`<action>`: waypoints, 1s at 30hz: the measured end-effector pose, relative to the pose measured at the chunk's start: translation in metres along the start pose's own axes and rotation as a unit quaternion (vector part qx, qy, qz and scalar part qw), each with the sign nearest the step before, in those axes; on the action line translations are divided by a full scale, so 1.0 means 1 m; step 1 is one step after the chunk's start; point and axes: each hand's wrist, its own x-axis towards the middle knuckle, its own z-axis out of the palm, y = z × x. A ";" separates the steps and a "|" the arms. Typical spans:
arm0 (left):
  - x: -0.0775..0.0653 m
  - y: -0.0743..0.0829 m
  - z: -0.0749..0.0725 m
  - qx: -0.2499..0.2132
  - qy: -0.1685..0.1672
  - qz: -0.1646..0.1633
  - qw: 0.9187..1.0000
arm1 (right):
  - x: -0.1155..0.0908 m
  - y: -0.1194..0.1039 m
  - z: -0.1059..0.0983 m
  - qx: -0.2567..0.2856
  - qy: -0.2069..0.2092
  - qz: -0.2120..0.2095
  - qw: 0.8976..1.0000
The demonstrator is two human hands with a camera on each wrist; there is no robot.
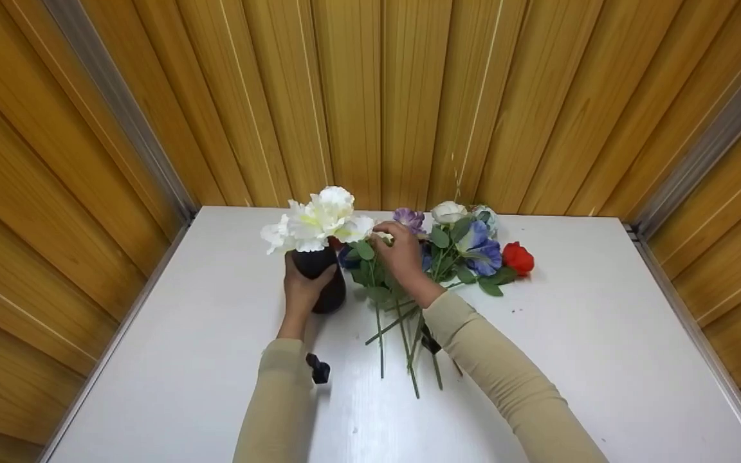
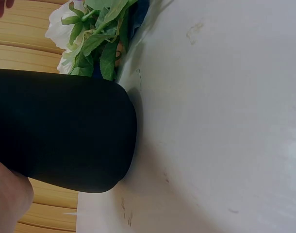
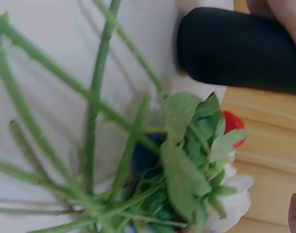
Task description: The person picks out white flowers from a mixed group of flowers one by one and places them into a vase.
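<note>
My left hand [image 1: 303, 289] grips a black vase [image 1: 329, 299] around its upper part, thumb across the near side. The vase's base meets the table in the left wrist view. Large white flowers [image 1: 319, 218] crowd above the vase's mouth, hiding it. My right hand [image 1: 402, 251] is just right of these blooms, its thumb and fingers curled in a pinch at the edge of a white petal. Below and beside this hand lies a heap of artificial flowers, with green stems [image 3: 94, 111] crossing toward me and leaves [image 3: 184, 179] around the blooms.
Among the heap are a blue flower [image 1: 483, 254], a purple one [image 1: 409, 218], a white rose [image 1: 449, 212] and a red rose [image 1: 518, 258]. A small black object [image 1: 318, 370] lies beside my left sleeve. Wood-patterned panels [image 1: 377, 103] wall the white table [image 1: 570, 360].
</note>
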 end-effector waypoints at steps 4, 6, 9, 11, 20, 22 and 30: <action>0.000 -0.001 0.000 0.000 0.001 -0.001 1.000 | -0.001 0.011 -0.011 0.017 0.001 0.044 0.999; -0.001 -0.001 0.000 -0.001 0.000 -0.003 1.000 | -0.001 0.017 -0.018 0.019 0.004 0.064 0.998; 0.000 -0.001 0.001 -0.003 -0.004 -0.007 1.000 | -0.004 0.029 -0.030 0.012 0.009 0.095 0.995; 0.000 -0.001 0.001 -0.004 -0.006 -0.012 1.000 | -0.006 0.039 -0.039 0.002 0.012 0.112 0.994; 0.000 -0.001 0.002 0.003 -0.004 -0.012 1.000 | -0.019 0.078 -0.071 -0.042 -0.008 0.203 0.978; 0.001 -0.001 0.002 0.003 -0.004 -0.012 1.000 | -0.021 0.084 -0.073 -0.037 -0.009 0.223 0.974; 0.002 0.000 0.000 0.005 -0.003 -0.016 1.000 | -0.026 0.098 -0.076 -0.006 -0.035 0.329 0.944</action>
